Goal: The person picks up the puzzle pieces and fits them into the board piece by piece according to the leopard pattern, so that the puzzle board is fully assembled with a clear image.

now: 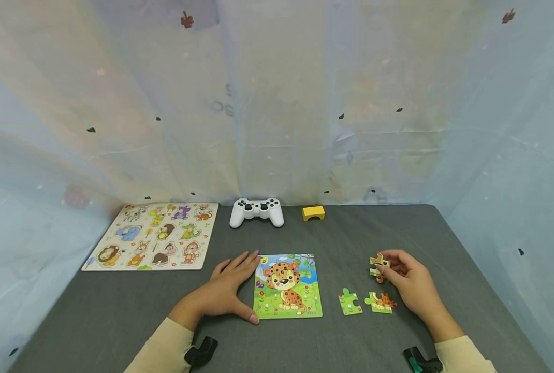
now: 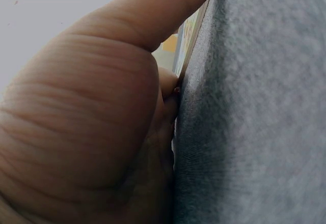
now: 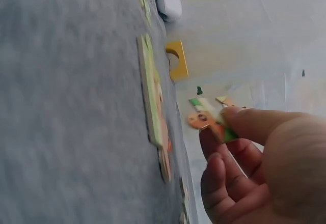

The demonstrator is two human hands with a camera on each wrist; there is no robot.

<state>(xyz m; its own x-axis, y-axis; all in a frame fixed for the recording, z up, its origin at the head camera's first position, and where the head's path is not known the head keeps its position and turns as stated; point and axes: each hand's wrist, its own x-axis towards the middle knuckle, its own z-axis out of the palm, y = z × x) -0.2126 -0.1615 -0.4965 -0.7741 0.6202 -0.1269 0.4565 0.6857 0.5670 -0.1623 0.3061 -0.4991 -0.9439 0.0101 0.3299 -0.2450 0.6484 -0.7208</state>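
Observation:
In the head view my left hand lies at the left edge of a square leopard puzzle board. Its fingers are extended, and its thumb touches the lower left corner. My right hand pinches a puzzle piece between thumb and fingers, lifted off the table as the right wrist view shows. Whether a second piece is held with it, I cannot tell. A green puzzle piece and a leopard-patterned piece lie between the board and the right hand. In the left wrist view the thumb and palm hide most of the board.
A large animal puzzle board lies at the back left. Along the back edge sit a white game controller and a yellow arched block. The grey tabletop meets hanging sheeting behind and at both sides.

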